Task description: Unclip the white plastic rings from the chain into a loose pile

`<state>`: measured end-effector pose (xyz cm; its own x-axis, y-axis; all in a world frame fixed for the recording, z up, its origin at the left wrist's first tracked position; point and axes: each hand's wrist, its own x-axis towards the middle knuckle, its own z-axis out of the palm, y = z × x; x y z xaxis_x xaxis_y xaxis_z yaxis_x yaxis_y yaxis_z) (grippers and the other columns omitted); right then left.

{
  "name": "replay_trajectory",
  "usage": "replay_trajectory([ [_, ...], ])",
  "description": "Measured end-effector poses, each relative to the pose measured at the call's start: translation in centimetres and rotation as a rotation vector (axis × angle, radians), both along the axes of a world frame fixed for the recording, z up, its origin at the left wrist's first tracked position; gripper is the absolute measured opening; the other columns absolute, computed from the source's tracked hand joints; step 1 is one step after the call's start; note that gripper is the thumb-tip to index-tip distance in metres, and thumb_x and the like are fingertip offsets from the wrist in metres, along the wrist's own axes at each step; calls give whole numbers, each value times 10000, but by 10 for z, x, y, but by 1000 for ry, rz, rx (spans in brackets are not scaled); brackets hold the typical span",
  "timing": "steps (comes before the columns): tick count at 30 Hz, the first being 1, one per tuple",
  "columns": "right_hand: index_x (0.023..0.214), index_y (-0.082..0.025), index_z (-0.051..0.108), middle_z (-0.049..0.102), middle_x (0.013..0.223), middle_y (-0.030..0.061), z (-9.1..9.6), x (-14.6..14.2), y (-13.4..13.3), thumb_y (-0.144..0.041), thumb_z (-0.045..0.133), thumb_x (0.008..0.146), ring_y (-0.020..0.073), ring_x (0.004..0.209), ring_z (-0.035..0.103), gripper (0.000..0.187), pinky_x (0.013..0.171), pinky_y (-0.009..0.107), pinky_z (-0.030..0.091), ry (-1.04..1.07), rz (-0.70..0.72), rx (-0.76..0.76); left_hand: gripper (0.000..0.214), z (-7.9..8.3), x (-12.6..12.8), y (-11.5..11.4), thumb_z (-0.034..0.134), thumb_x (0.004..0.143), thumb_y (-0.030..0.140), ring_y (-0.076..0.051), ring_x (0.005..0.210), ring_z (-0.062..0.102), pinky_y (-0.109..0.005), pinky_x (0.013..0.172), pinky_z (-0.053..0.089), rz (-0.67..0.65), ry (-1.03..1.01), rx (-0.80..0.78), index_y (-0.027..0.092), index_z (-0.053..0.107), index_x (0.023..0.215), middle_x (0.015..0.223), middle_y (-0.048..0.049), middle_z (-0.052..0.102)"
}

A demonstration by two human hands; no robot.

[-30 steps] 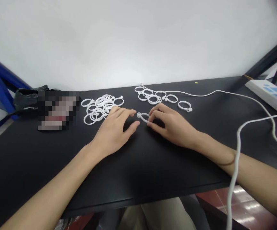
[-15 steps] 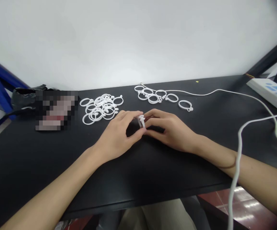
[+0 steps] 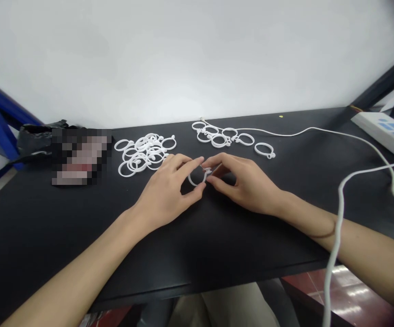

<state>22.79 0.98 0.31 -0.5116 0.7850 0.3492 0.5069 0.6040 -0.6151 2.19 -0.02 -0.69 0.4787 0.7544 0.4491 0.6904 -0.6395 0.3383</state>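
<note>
A second ago the white ring (image 3: pixel 191 180) was in the right hand (image 3: pixel 251 184) alone, its knobbed end towards the left hand (image 3: pixel 164 193); now both hands meet at it over the black table (image 3: pixel 169 263), and that end faces right, the loop left. The line from loop to knob runs roughly crosswise. The left thumb and forefinger, slightly parted, grip the loop; the right fingertips pinch close at the knobbed end. The ring pile (image 3: pixel 142 144) lies unchanged. What the black plastic bag (image 3: pixel 35 141) contains, I cannot tell.
</note>
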Motion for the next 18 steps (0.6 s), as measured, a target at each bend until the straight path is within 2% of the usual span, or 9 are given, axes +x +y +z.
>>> replay_trajectory([
  [3,1033,-189,596,700,984,18,-1,1,0,-214,577,902,114,769,686,135,696,227,539,-3,2,37,493,0,0,0,585,884,330,-238,1049,567,-408,942,492,11,23,-28,100,526,1316,1099,-97,626],
  [6,1058,-192,606,701,995,17,-2,1,-1,-206,575,904,109,760,682,158,697,222,535,6,12,58,505,0,1,1,591,879,351,-248,1051,571,-439,978,474,19,35,-46,93,520,1307,1087,-99,633],
  [18,950,-193,609,687,884,18,0,2,-2,-157,563,883,109,687,626,89,646,233,507,29,32,92,458,1,1,0,580,898,369,-250,1042,573,-435,937,478,-14,38,-80,168,493,1300,1102,-86,631],
])
